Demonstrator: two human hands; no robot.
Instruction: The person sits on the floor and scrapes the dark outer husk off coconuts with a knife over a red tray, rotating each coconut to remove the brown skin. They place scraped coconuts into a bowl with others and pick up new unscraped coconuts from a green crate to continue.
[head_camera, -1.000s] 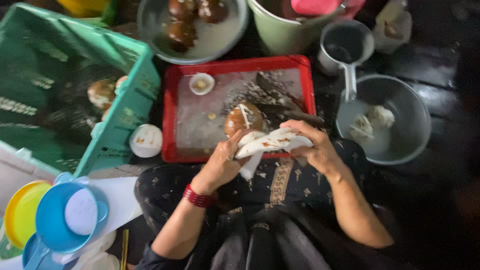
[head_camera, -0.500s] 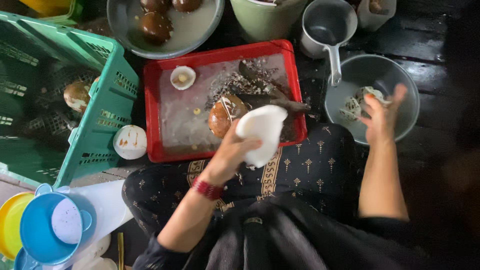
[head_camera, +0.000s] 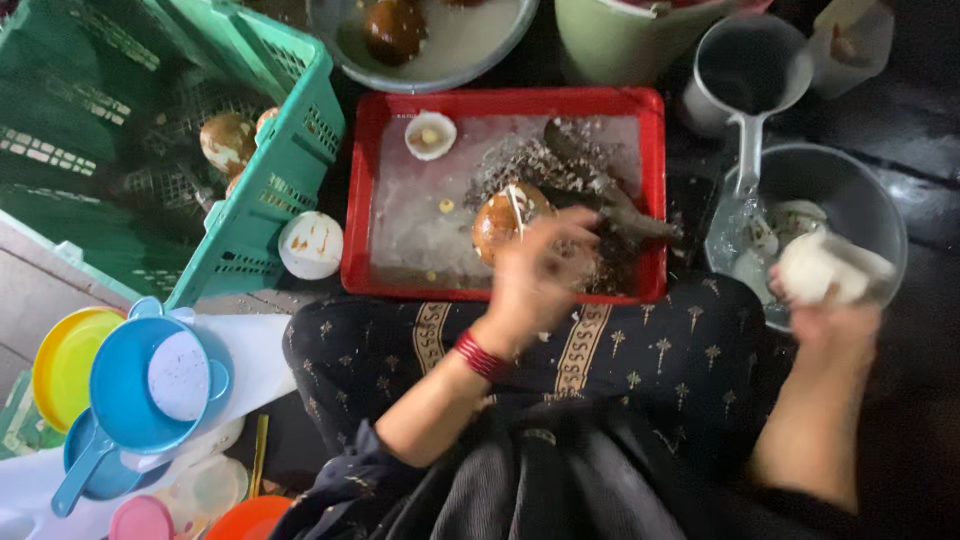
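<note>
My left hand (head_camera: 535, 270), with a red bangle at the wrist, reaches over the red tray (head_camera: 655, 190). Its fingers are apart and blurred, just beside a brown coconut shell (head_camera: 497, 218). It holds nothing that I can see. A dark scraping tool (head_camera: 612, 205) lies in the tray among white shavings. A small white coconut cup (head_camera: 431, 134) sits at the tray's far left. My right hand (head_camera: 828, 305) holds a white piece of coconut flesh (head_camera: 812, 265) over the grey metal bowl (head_camera: 870, 205), which has water and other white pieces in it.
A green plastic crate (head_camera: 270, 150) with coconuts stands at the left, with a white round piece (head_camera: 311, 245) beside it. A metal basin (head_camera: 440, 50), a green bucket (head_camera: 630, 40) and a metal mug (head_camera: 745, 75) line the far side. Blue bowls (head_camera: 130, 385) and a yellow plate (head_camera: 55, 360) lie near left.
The white coconut piece went from my left hand to my right, which now holds it over the grey bowl. My left hand moved to the brown shell in the tray.
</note>
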